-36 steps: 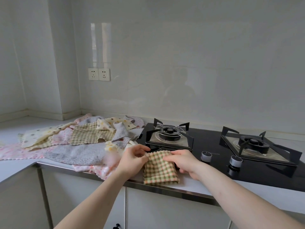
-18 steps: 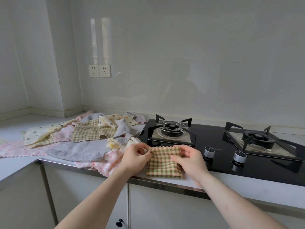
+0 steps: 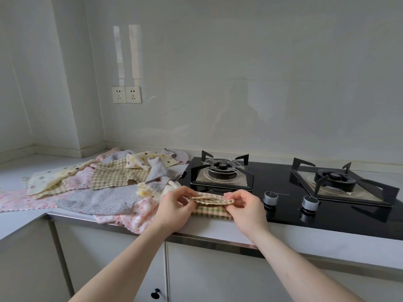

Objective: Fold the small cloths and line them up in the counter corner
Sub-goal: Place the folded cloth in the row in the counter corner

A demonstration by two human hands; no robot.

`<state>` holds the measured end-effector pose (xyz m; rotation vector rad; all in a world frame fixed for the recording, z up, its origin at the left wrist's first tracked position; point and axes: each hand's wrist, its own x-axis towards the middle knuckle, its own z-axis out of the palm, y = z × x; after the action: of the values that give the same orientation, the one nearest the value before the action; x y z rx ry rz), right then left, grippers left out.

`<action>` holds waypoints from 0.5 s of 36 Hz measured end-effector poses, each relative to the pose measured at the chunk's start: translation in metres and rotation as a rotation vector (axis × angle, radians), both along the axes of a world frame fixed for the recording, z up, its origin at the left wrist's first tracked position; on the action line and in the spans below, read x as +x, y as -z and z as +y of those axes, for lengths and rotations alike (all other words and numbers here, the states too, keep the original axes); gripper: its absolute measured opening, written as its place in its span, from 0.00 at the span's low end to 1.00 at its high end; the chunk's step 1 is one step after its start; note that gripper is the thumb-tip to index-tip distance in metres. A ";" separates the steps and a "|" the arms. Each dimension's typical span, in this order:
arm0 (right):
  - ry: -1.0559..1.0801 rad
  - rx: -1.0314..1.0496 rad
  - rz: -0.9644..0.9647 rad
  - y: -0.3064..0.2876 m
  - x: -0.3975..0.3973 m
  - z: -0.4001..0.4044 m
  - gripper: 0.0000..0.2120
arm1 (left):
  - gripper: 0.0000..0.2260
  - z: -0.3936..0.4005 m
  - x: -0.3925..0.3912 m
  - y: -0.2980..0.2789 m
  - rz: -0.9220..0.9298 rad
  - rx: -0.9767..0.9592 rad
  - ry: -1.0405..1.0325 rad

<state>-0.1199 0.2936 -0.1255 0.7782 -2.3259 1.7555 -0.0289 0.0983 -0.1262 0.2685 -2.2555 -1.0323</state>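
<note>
A green-checked cloth (image 3: 210,209) lies partly folded at the counter's front edge, just left of the stove. My left hand (image 3: 175,207) pinches its left upper corner and my right hand (image 3: 247,207) pinches the right one, holding the far edge lifted and doubled over toward me. A loose heap of unfolded cloths (image 3: 104,186) spreads to the left: pink floral, grey, cream with dots and another green-checked one. One pink cloth (image 3: 135,219) hangs over the counter edge beside my left wrist.
A black gas hob (image 3: 283,192) with two burners and two grey knobs (image 3: 270,198) sits right of the cloth. The white counter (image 3: 17,168) runs into the wall corner at far left. Two wall sockets (image 3: 126,94) are above the heap. Cabinet doors are below.
Both hands have lifted the cloth's far edge off the counter and brought it over toward me, so the flat square now shows as a thinner doubled strip.
</note>
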 end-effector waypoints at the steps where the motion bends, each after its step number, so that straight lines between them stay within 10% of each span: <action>1: 0.012 0.021 0.018 0.001 0.000 0.000 0.11 | 0.11 0.000 -0.001 0.001 -0.017 -0.006 -0.007; 12: 0.094 0.269 0.186 0.005 0.007 -0.007 0.06 | 0.04 0.003 -0.006 0.003 -0.074 -0.115 -0.128; 18: 0.156 0.291 0.208 0.006 0.000 -0.008 0.23 | 0.20 0.002 -0.006 0.002 -0.091 -0.089 -0.160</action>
<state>-0.1198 0.2853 -0.1318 0.7533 -2.4511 1.2277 -0.0353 0.0999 -0.1278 0.4582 -2.3115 -0.8490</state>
